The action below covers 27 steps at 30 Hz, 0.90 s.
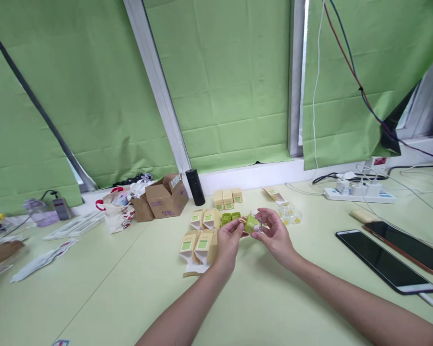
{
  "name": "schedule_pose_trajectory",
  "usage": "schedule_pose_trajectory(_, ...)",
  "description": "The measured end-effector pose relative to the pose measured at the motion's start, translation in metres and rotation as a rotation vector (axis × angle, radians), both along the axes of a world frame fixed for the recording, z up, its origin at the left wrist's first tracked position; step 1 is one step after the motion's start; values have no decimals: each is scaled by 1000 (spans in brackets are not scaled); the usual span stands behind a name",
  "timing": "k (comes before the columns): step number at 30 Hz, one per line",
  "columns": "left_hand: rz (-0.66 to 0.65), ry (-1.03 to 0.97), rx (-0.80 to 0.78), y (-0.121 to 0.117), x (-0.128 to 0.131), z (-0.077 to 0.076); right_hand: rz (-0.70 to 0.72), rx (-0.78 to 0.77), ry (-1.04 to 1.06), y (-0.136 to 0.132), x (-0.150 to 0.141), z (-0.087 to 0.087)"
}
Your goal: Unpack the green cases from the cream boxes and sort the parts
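Both hands, left [229, 240] and right [277, 238], are closed around a small green item [251, 224] above the surface [140, 283]. Printing on the cardboard box [168, 196] cannot be read.

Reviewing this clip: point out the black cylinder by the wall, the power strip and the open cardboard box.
Black cylinder [195, 187]: head view, middle of its side.
Power strip [359, 196]: head view, front edge.
Open cardboard box [169, 203]: head view, front side.

Matt brown cardboard box [167, 198]; smooth, pale tabletop [130, 293]; glossy-screened phone [384, 259].
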<state>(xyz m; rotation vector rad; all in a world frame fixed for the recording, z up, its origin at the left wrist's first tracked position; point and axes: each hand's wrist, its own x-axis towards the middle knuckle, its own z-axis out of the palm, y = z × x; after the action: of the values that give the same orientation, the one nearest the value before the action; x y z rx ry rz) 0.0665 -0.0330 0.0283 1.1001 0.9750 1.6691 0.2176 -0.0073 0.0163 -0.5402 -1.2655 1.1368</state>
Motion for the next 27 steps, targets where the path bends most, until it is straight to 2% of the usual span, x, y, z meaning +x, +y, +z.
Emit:
schedule_pose_trajectory(4, 38, 42, 9, -2, -7, -5, 13, 23, -25, 0, -1, -3)
schedule_pose_trajectory(11, 143, 166, 61, -5, -9, -5, 56, 35, -116, 1, -2, -12)
schedule_pose_trajectory(20, 182, 379, 103, -10, -5, -14, 105, 75, -277, 1, 1, -17)
schedule_pose_trajectory(27, 207, 460, 84, -10, -6, -15, 98, 28, -303, 2, 2, -16)
